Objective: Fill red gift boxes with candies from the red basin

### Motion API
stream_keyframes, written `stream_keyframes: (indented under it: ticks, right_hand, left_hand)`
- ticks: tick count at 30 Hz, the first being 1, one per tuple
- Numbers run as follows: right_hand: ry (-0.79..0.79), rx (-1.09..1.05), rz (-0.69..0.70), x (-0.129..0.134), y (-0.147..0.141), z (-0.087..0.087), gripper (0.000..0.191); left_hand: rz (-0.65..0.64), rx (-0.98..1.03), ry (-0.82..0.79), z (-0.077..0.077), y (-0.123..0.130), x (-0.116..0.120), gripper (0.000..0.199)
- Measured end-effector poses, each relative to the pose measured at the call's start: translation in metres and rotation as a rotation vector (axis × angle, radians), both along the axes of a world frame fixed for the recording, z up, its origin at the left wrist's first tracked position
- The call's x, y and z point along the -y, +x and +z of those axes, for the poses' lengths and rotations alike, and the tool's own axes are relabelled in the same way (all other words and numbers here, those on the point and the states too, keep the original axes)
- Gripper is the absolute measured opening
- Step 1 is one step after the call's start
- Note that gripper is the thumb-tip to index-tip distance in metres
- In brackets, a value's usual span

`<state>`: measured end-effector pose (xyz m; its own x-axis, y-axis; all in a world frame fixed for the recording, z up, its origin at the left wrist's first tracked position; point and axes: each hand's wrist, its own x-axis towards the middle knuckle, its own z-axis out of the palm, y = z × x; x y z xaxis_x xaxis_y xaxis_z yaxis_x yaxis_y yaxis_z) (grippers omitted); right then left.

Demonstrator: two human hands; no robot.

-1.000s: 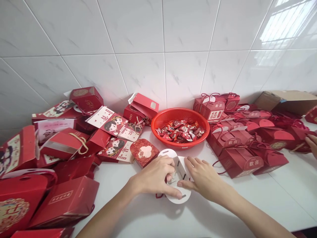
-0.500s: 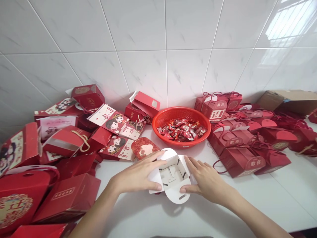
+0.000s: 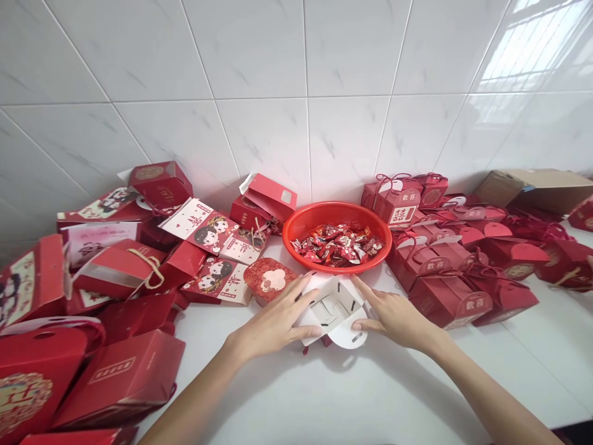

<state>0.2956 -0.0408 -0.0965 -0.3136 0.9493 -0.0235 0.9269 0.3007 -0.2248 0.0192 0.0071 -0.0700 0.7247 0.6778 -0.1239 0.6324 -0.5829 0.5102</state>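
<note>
Between my hands stands an opened carton (image 3: 332,304), its white inside facing up and its flaps folded outward. My left hand (image 3: 278,318) lies on the left flap, fingers spread, thumb on the white card. On the right flaps rests my right hand (image 3: 391,315), its fingers apart and its thumb near the rounded front flap. Neither hand is closed round the carton. Just behind it is a red plastic basket (image 3: 337,267) holding wrapped sweets (image 3: 340,244). A red box with a pale flower shape (image 3: 270,279) lies beside my left fingers.
Several red boxes and printed cartons (image 3: 125,371) are piled on the left. Closed red gift boxes with cords (image 3: 451,300) stand in rows on the right. A brown cardboard box (image 3: 532,185) is at the back right, against the tiled wall (image 3: 259,142).
The carton has moved slightly right and away from me, with both hands following it. Its front flap now sits farther to the right. The camera view has shifted a little.
</note>
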Motion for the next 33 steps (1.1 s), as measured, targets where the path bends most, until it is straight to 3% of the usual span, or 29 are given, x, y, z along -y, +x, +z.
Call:
stream_keyframes:
  ticks: [6, 12, 14, 18, 24, 30, 33]
  right_hand:
    - [0.122, 0.01, -0.044, -0.013, 0.009, 0.041, 0.05]
    - [0.234, -0.191, -0.197, -0.076, 0.02, 0.065, 0.026]
    - [0.188, -0.223, -0.158, -0.095, 0.017, 0.063, 0.025]
    - [-0.009, -0.072, -0.069, -0.12, 0.006, 0.052, 0.056]
    - [0.046, 0.019, -0.331, -0.149, -0.001, 0.04, 0.033]
    - [0.086, -0.034, -0.462, -0.159, 0.006, 0.033, 0.029]
    - [0.096, -0.078, -0.471, -0.157, 0.007, 0.031, 0.027]
  left_hand:
    - [-0.034, 0.038, 0.073, 0.019, -0.003, 0.001, 0.062]
    - [0.024, 0.225, 0.133, 0.04, 0.008, -0.027, 0.039]
    - [0.028, 0.303, 0.154, 0.046, 0.015, -0.044, 0.034]
    - [0.01, 0.299, 0.13, 0.051, 0.031, -0.081, 0.032]
    - [-0.1, 0.081, 0.092, 0.038, 0.069, -0.132, 0.034]
    - [-0.138, -0.241, 0.06, 0.02, 0.112, -0.152, 0.083]
    - [-0.098, -0.343, 0.119, 0.016, 0.12, -0.16, 0.094]
